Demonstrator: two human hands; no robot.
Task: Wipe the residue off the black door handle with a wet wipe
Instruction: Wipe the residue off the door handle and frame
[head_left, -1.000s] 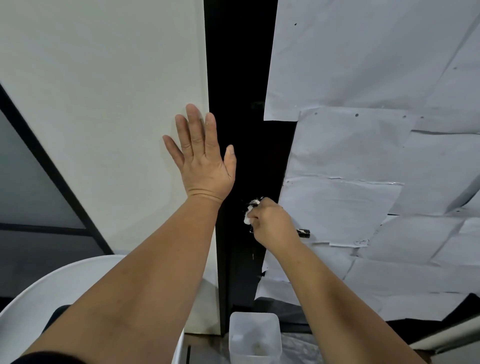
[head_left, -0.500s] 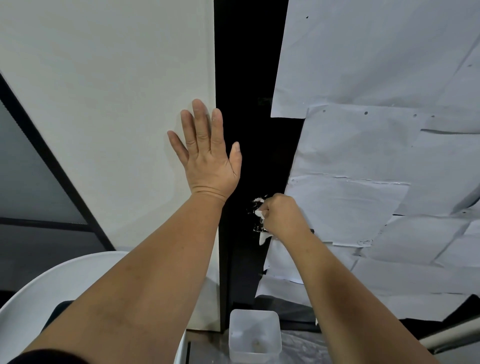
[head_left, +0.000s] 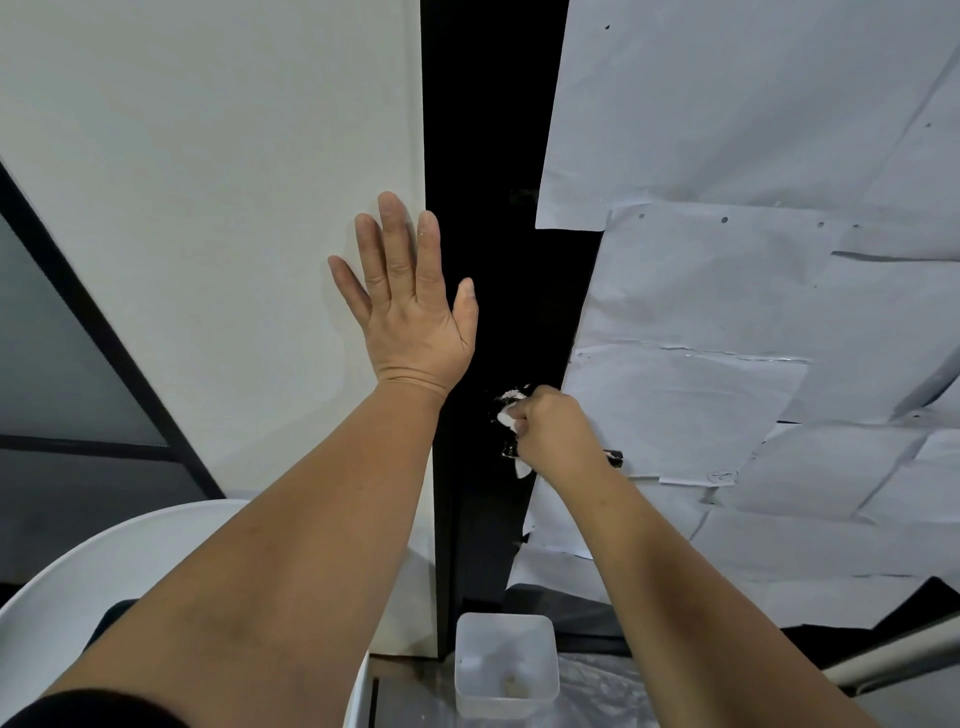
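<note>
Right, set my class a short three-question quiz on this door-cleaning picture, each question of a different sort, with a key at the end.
1. True or false: the left hand lies flat with straight fingers on the pale wall.
2. Multiple choice: what does the right hand grip? A) a sponge B) a white wipe C) a spray bottle
3. Fill in: a clear plastic ____ stands on the floor below the black door handle.

Key
1. True.
2. B: the fingers curl round the wipe, pressed against the handle.
3. Tub.
</note>
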